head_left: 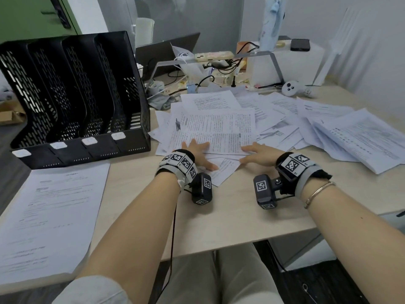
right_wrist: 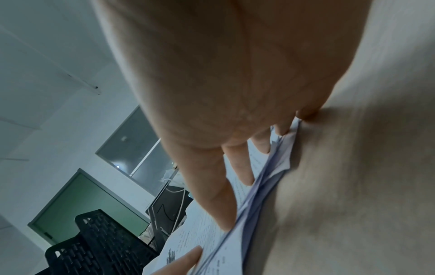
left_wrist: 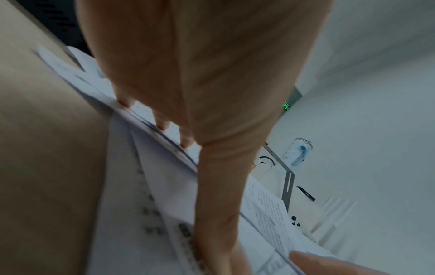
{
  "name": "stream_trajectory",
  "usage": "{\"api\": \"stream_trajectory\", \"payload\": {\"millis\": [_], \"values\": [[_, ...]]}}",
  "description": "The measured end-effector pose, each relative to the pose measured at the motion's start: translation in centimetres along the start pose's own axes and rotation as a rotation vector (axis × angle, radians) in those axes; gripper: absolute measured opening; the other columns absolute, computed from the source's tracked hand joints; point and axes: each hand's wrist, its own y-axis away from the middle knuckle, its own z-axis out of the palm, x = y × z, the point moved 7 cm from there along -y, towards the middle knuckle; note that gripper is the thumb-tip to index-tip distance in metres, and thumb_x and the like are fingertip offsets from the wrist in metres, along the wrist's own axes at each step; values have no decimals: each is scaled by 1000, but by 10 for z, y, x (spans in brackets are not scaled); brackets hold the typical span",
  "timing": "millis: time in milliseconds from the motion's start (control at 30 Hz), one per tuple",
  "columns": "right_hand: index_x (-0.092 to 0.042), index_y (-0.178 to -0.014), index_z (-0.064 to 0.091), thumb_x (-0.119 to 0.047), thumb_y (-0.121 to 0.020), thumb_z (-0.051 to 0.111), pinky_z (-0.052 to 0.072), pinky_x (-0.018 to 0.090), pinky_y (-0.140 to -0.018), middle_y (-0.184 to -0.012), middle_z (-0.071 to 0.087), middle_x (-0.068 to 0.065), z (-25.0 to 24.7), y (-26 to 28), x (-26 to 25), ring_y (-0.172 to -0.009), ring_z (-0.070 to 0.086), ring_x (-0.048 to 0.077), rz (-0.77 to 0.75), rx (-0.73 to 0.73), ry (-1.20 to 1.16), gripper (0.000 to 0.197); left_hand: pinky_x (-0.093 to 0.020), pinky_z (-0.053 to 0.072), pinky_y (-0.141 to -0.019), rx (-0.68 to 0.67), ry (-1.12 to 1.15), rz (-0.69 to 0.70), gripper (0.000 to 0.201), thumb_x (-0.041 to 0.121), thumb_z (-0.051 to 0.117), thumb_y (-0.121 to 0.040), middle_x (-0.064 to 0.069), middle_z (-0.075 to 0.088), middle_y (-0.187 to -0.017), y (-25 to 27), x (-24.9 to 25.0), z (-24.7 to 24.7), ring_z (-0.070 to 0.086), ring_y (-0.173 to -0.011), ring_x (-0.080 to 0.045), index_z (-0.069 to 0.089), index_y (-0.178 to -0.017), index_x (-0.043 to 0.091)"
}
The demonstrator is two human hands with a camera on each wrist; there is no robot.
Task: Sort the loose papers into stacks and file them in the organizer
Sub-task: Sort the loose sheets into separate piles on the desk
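Both hands flat on the near edge of one printed sheet point(head_left: 213, 132) on top of the loose papers point(head_left: 295, 119) on the desk point(head_left: 230, 216). Sheet lying landscape, long axis running left to right, near edge toward the person, slightly skewed. Left hand point(head_left: 198, 153) spread, fingers straight, thumb splayed right onto a lower sheet; right hand point(head_left: 256, 155) flat as well, fingers extended leftward, pressing the sheet's near right corner. No pinch visible in the head view.

Papers strewn from desk centre out to the right edge, overlapping at many angles. Separate stack point(head_left: 48, 216) lying portrait at the near left, well apart from the pile.

Organizer point(head_left: 74, 95), black perforated, upright at the left just beside the pile, four slots opening toward the person, each with a white label at the front; nothing seen inside any slot.

Left wrist view: fingertips point(left_wrist: 162, 124) resting along a sheet edge, thumb stretched over printed text, right hand's fingertip entering at the bottom. Right wrist view: fingertips point(right_wrist: 244, 178) on the edges of several layered sheets, organizer and a green door beyond, left fingertip at the bottom. Laptop point(head_left: 162, 53), phones and cables behind the pile, shown clearly only from the head.
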Motion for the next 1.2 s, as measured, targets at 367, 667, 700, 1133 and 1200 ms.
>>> {"api": "stream_trajectory", "payload": {"millis": [367, 667, 700, 1133, 1200], "values": [[-14, -128, 56, -21, -86, 67, 24, 23, -102, -137, 46, 7, -48, 52, 17, -133, 36, 21, -189, 435, -228, 44, -60, 7, -114, 264, 135, 60, 84, 22, 68, -83, -9, 12, -157, 20, 42, -21, 3, -144, -35, 16, -149, 29], [-23, -134, 49, -31, -78, 71, 16, 47, -116, -150, 31, 14, -91, 90, 120, -141, 23, 29, 148, 667, -259, 60, -36, 22, -114, 359, 350, 323, 66, 13, 57, -86, -10, 31, -150, 38, 123, -30, 26, -139, -27, 28, -146, 15], [-20, -137, 44, -31, -78, 71, 17, 48, -115, -148, 35, 13, -94, 94, 134, -139, 27, 31, 193, 707, -285, 66, -34, 22, -113, 352, 373, 344, 64, 12, 56, -87, -10, 30, -150, 40, 131, -29, 25, -139, -27, 28, -146, 15], [-32, -135, 47, -61, -67, 68, 17, 53, -114, -150, 34, 7, -56, 84, 186, -139, 24, 35, 401, 264, -29, 78, -33, 35, -106, 210, 410, 458, 50, 22, 58, -89, -5, 34, -147, 45, 179, 0, 38, -132, -22, 43, -136, 18], [-11, -141, 38, -51, -79, 66, 25, 44, -111, -147, 36, 13, -57, 84, 181, -135, 32, 34, 392, 291, -66, 79, -28, 31, -104, 210, 402, 482, 48, 22, 59, -90, -3, 35, -149, 46, 181, 1, 36, -134, -19, 45, -135, 18]]}}
